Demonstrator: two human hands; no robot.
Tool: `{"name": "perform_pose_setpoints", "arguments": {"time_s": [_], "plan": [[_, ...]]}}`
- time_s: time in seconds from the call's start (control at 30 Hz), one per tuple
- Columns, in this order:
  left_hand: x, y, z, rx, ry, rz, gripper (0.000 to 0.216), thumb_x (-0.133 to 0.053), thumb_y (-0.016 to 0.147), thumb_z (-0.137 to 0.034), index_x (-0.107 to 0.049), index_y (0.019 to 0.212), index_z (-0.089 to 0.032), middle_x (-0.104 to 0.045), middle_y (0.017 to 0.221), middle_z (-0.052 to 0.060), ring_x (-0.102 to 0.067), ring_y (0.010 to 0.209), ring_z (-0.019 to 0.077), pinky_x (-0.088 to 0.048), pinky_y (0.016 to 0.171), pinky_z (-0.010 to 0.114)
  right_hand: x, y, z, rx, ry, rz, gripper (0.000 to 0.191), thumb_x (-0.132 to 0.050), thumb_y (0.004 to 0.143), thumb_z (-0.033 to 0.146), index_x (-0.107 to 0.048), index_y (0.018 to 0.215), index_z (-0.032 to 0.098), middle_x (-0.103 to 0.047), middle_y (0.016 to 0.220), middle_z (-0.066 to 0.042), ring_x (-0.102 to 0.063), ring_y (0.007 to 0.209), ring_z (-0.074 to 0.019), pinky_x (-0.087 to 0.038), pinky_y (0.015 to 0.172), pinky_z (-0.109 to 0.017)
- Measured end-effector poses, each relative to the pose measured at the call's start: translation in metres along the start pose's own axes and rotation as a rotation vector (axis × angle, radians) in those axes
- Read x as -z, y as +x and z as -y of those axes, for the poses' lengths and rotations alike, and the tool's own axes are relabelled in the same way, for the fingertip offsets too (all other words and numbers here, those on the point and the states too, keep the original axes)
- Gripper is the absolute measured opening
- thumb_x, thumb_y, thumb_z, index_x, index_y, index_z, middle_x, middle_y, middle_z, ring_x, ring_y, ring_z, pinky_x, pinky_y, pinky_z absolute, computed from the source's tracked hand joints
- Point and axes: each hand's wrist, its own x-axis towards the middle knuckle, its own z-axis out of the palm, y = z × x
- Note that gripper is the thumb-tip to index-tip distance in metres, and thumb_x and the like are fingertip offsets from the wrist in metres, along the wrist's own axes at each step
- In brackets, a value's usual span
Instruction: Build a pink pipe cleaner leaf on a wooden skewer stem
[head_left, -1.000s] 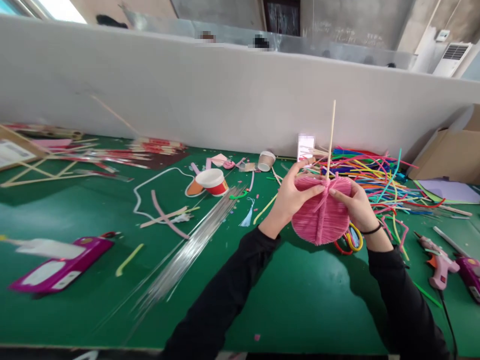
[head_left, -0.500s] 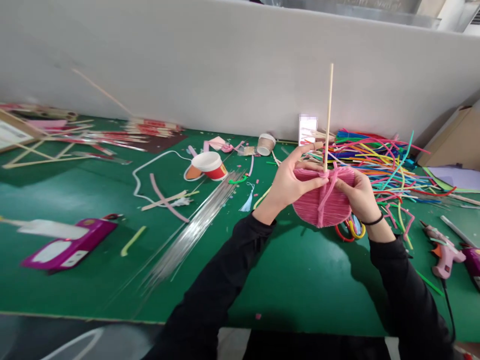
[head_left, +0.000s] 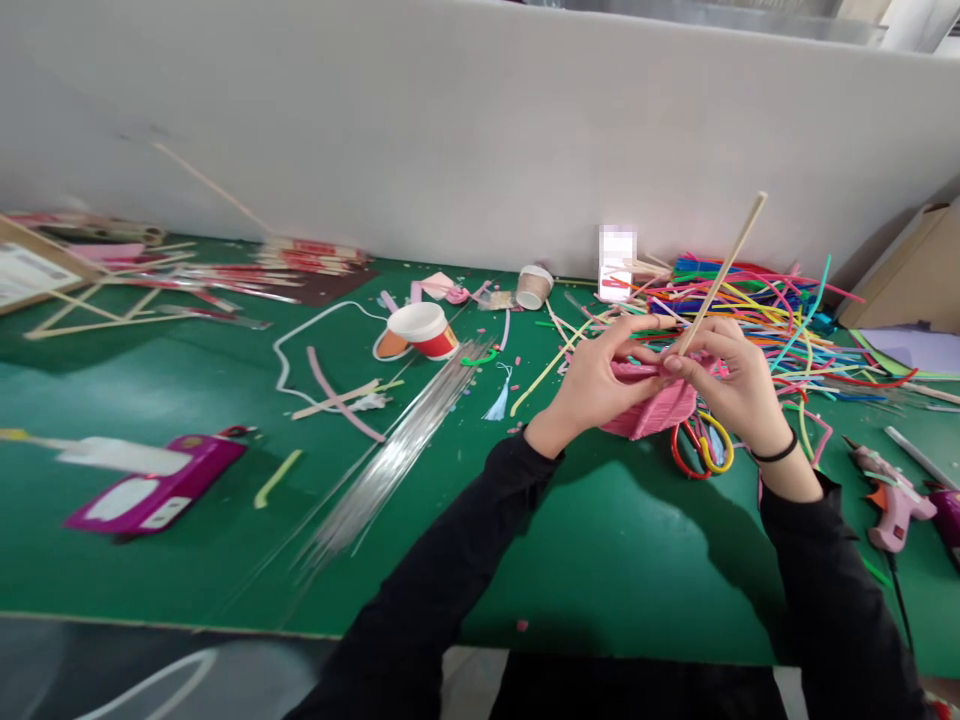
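Observation:
Up off the table, my left hand (head_left: 594,385) is closed on a pink piece (head_left: 651,416) covered in rows of fuzzy pipe cleaner. My right hand (head_left: 741,388), a dark band at its wrist, pinches the lower end of a pale wooden stick (head_left: 726,265) against the piece's upper edge. The stick leans up and to the right. Fingers cover the spot where stick and piece meet, so I cannot tell how they are joined. Just below the right hand lie scissors (head_left: 703,445) with red and yellow handles.
Behind my hands spreads a pile of coloured pipe cleaners (head_left: 787,330). Glue guns lie at the right (head_left: 892,505) and left (head_left: 161,485). A bundle of clear thin rods (head_left: 390,465), a paper cup (head_left: 431,332), a blue tassel (head_left: 498,397) and a phone (head_left: 616,262) are also on the table.
The stick has gone from nearly upright to leaning right. My right hand has shifted from the pink piece's edge to the stick's base, and the piece has tipped so its flat face shows less.

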Motion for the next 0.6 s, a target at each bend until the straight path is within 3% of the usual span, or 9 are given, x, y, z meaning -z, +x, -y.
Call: {"name": "perform_pose_setpoints", "arguments": {"time_s": [0.23,0.33,0.4,0.5,0.6], "plan": [[0.002,0.002,0.006,-0.027,0.048,0.017,0.052,-0.078,0.076,-0.036,-0.06,0.122,-0.021,-0.073,0.109,0.006,-0.074,0.084,0.0168,-0.059,0.083,0.03,0.003,0.004,-0.001,0.0,0.014,0.019,0.017,-0.061,0.093,0.04,-0.068,0.087,0.025,-0.067,0.096,-0.005,-0.062,0.099,-0.0237,-0.05,0.089,-0.042],[0.004,0.003,0.009,-0.019,0.044,0.008,0.05,-0.077,0.076,-0.03,-0.06,0.122,-0.021,-0.07,0.12,0.007,-0.073,0.083,0.0152,-0.059,0.084,0.029,0.011,-0.004,-0.001,0.015,-0.039,-0.068,0.016,-0.062,0.091,0.037,-0.065,0.102,0.026,-0.063,0.106,-0.007,-0.059,0.104,-0.0247,-0.051,0.086,-0.042],[0.006,0.004,0.011,-0.012,0.039,-0.004,0.05,-0.077,0.075,-0.026,-0.06,0.122,-0.021,-0.067,0.126,0.008,-0.073,0.083,0.0152,-0.058,0.085,0.03,0.015,-0.016,-0.004,0.091,-0.162,-0.102,0.012,-0.059,0.092,0.026,-0.065,0.101,0.027,-0.062,0.1,-0.006,-0.058,0.098,-0.0239,-0.051,0.083,-0.041],[0.007,0.006,0.013,-0.012,0.014,-0.003,0.052,-0.077,0.073,-0.023,-0.059,0.122,-0.021,-0.066,0.127,0.009,-0.074,0.086,0.0169,-0.058,0.087,0.032,0.012,-0.036,-0.013,0.259,-0.401,0.025,0.03,-0.05,0.091,0.01,-0.068,0.104,0.029,-0.063,0.095,-0.006,-0.057,0.088,-0.0221,-0.048,0.079,-0.04],[0.006,0.007,0.013,-0.01,-0.003,0.004,0.051,-0.077,0.074,-0.022,-0.059,0.121,-0.02,-0.066,0.128,0.01,-0.074,0.089,0.0181,-0.059,0.086,0.031,0.004,-0.047,-0.019,0.316,-0.563,0.151,0.039,-0.043,0.094,0.007,-0.068,0.112,0.03,-0.067,0.1,-0.007,-0.057,0.088,-0.0221,-0.046,0.075,-0.038]]}}
